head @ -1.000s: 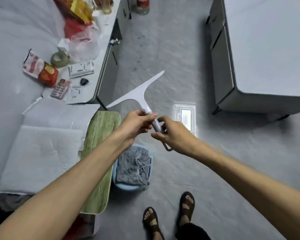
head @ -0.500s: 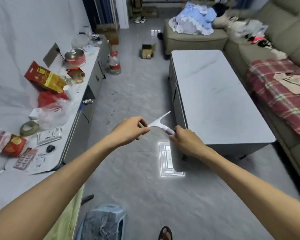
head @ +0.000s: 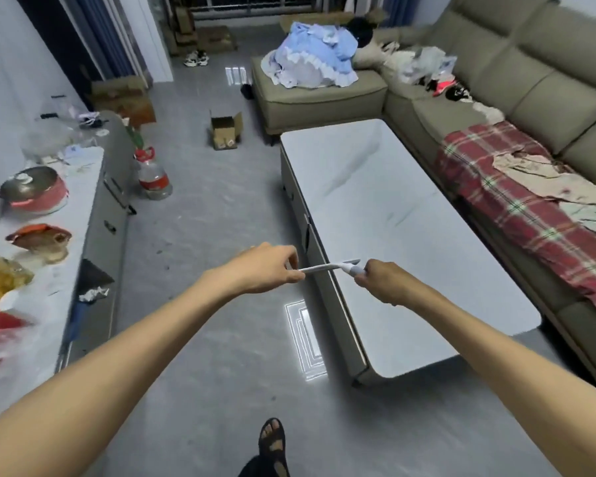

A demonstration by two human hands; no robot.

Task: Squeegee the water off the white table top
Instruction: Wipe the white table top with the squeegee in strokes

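Fingers of both hands pinch the white plastic squeegee [head: 327, 267], left hand [head: 265, 270] at blade end, right hand [head: 386, 282] on handle; approach step, next lower blade onto glossy white table top [head: 410, 235].

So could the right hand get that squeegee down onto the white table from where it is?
Probably yes. The right hand holds the squeegee just over the table near its left edge, and nothing lies on the top. The left hand pinches the blade's other end.
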